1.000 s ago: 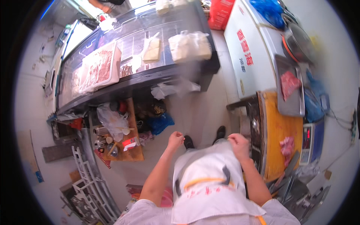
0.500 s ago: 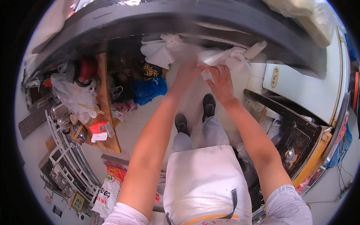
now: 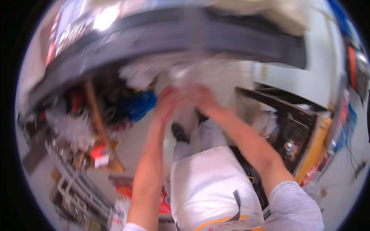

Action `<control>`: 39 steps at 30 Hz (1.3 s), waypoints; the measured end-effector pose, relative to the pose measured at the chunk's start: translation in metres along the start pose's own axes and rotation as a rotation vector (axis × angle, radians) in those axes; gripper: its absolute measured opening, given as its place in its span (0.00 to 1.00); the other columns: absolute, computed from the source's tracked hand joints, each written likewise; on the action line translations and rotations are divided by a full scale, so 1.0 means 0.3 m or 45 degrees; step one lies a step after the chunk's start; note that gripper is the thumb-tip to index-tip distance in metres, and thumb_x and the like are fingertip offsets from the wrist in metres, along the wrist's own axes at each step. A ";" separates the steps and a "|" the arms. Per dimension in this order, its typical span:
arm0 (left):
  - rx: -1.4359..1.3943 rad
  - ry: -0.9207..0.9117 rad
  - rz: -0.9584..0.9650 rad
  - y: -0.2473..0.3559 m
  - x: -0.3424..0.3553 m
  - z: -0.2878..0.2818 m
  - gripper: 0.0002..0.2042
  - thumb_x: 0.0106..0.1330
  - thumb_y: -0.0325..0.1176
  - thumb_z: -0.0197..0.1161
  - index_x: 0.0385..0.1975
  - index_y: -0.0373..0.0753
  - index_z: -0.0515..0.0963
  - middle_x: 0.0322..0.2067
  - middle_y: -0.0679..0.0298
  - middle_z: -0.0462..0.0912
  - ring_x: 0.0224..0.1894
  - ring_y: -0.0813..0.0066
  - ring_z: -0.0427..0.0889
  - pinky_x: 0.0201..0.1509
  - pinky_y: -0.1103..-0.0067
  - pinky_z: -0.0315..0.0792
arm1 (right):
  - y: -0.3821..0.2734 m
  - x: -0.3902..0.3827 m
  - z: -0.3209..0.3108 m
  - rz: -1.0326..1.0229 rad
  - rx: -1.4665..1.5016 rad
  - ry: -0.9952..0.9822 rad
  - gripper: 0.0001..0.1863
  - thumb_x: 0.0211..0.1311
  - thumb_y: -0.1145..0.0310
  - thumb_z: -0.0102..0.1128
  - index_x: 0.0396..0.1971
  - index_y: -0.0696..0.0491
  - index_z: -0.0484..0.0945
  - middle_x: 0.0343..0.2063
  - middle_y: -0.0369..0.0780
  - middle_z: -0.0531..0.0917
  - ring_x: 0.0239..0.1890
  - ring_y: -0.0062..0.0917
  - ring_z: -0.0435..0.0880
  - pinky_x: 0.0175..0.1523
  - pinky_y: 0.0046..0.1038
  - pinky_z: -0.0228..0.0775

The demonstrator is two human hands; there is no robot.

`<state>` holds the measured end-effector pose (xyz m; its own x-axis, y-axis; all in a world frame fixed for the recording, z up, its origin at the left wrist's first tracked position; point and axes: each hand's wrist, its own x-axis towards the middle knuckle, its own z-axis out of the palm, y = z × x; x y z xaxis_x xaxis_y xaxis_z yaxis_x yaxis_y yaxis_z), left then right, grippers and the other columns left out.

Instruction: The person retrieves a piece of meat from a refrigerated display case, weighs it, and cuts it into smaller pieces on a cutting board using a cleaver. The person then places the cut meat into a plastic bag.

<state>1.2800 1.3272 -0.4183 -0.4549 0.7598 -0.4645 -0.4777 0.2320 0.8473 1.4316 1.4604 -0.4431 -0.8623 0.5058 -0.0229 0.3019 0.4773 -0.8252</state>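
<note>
Dark-grey counter (image 3: pixel 162 48), bowed by the lens, spanning 10 o'clock to 1 o'clock. White cabinet (image 3: pixel 296 82) at 2 o'clock; worn dark wooden cupboard (image 3: pixel 298 133) at 3 o'clock. White apron (image 3: pixel 216 181) at 6 o'clock. Crumpled blue bag (image 3: pixel 140 106) between 9 and 10 o'clock.

Translucent whitish film (image 3: pixel 183 73), probably thin plastic, at 12 o'clock: under the counter's near edge, just beyond and between both hands. Outline smeared by blur.

Smaller again: left hand (image 3: pixel 166 104) toward 10 o'clock, right hand (image 3: pixel 208 103) toward 2 o'clock. Near each other, not pressed together, both reaching toward 12. Spread, or pinching film: cannot tell, too blurred.

Handling notes, by judgement: likely light, clingy stuff, prone to creasing and tearing. Best to grip close to an edge, one layer per side; draw apart gently and evenly. Keep clear of the counter's underside, for fear of snagging. Look before tugging; avoid jerks.
</note>
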 end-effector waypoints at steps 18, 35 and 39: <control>0.150 0.288 -0.553 0.044 -0.130 0.007 0.11 0.71 0.33 0.68 0.48 0.36 0.81 0.40 0.62 0.87 0.40 0.73 0.86 0.43 0.73 0.81 | -0.259 -0.324 -0.325 0.484 0.168 0.163 0.07 0.65 0.65 0.67 0.36 0.51 0.89 0.34 0.43 0.86 0.42 0.42 0.85 0.49 0.43 0.78; 0.073 0.083 -0.541 0.036 0.030 0.010 0.12 0.69 0.37 0.75 0.36 0.38 0.79 0.36 0.65 0.85 0.40 0.74 0.86 0.51 0.72 0.81 | -0.014 -0.051 -0.116 -0.170 -0.025 0.036 0.11 0.52 0.73 0.72 0.37 0.50 0.85 0.39 0.36 0.84 0.49 0.35 0.80 0.55 0.38 0.76; -0.141 0.124 -0.605 0.094 -0.016 0.033 0.12 0.70 0.37 0.74 0.40 0.38 0.79 0.38 0.64 0.86 0.43 0.72 0.86 0.54 0.71 0.80 | -0.089 -0.037 -0.136 0.146 0.281 -0.005 0.07 0.53 0.72 0.75 0.31 0.52 0.86 0.30 0.36 0.85 0.39 0.32 0.84 0.47 0.34 0.79</control>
<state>1.2762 1.3362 -0.3898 -0.2333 0.5241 -0.8191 -0.7240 0.4686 0.5061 1.4497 1.4713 -0.3977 -0.8292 0.5447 -0.1253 0.3020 0.2481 -0.9205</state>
